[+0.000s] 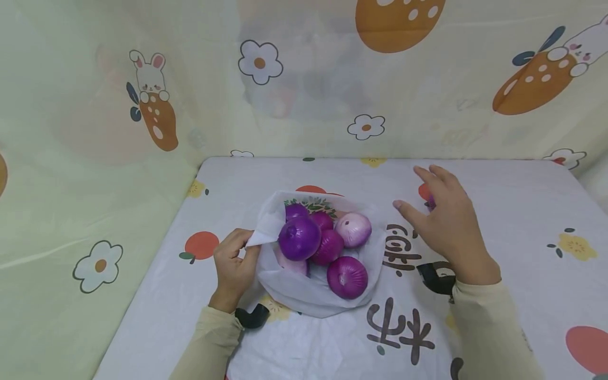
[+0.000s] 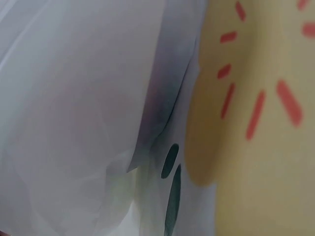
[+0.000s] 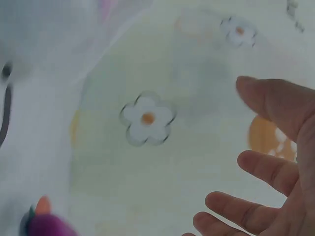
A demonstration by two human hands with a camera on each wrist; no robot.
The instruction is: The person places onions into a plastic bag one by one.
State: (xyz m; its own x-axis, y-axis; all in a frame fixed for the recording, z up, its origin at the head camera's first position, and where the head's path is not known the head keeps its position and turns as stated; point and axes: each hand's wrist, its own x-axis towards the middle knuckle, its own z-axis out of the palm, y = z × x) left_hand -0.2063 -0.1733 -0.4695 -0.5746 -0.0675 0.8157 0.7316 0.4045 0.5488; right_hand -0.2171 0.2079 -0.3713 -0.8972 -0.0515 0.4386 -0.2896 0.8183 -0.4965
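A white plastic bag lies open on the table with several purple onions in it. A dark, glossy onion sits on top, a paler onion at the right and a striped onion near the front. At the bag's left rim my left hand pinches the plastic between thumb and fingers. The bag's wall fills much of the left wrist view, hiding that hand. My right hand is raised right of the bag, fingers spread, holding nothing. Behind it a purple object is mostly hidden.
A white tablecloth printed with fruit, flowers and lettering covers the table. Patterned curtain-like sheets stand behind it and on the left. A blurred purple object shows in the right wrist view's lower left corner.
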